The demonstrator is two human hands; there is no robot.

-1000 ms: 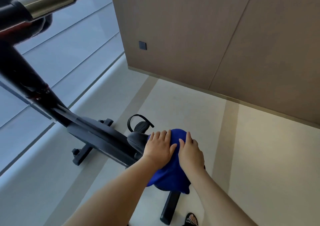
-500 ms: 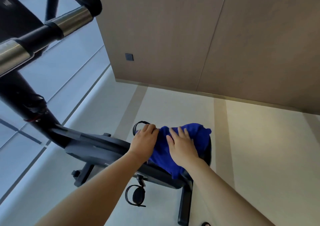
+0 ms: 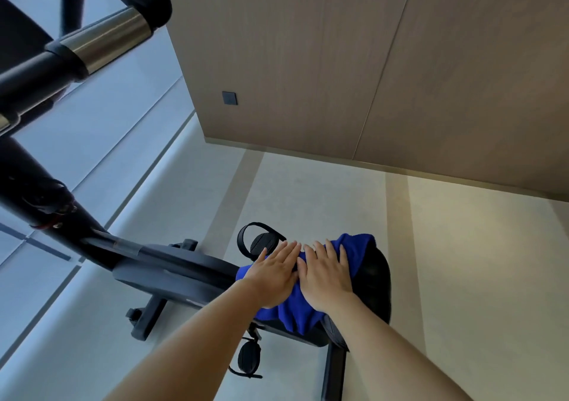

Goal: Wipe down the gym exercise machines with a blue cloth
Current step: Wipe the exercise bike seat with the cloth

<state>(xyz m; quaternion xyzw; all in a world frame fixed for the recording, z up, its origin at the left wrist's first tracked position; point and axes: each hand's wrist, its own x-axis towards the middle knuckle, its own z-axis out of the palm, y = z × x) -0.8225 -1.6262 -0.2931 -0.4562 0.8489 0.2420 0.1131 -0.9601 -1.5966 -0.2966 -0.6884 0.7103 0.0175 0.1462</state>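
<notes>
A black exercise bike [image 3: 172, 269] stands below me on the pale floor. A blue cloth [image 3: 358, 251] is draped over its black saddle [image 3: 377, 280]. My left hand [image 3: 274, 274] and my right hand [image 3: 326, 274] lie flat side by side on the cloth, fingers stretched forward, pressing it onto the saddle. The cloth's lower edge hangs off the saddle's near side. Most of the saddle is hidden under the cloth and my hands.
The bike's handlebar [image 3: 101, 43], with a steel sleeve, crosses the top left, close to my head. Pedals with straps sit at the far side [image 3: 261, 242] and near side [image 3: 248, 359]. A glass window wall runs along the left, a wood-panelled wall [image 3: 338, 62] stands behind.
Both hands have flattened and come together on the cloth, sliding it toward the saddle's left end. The right side of the saddle has become uncovered. My view has shifted slightly.
</notes>
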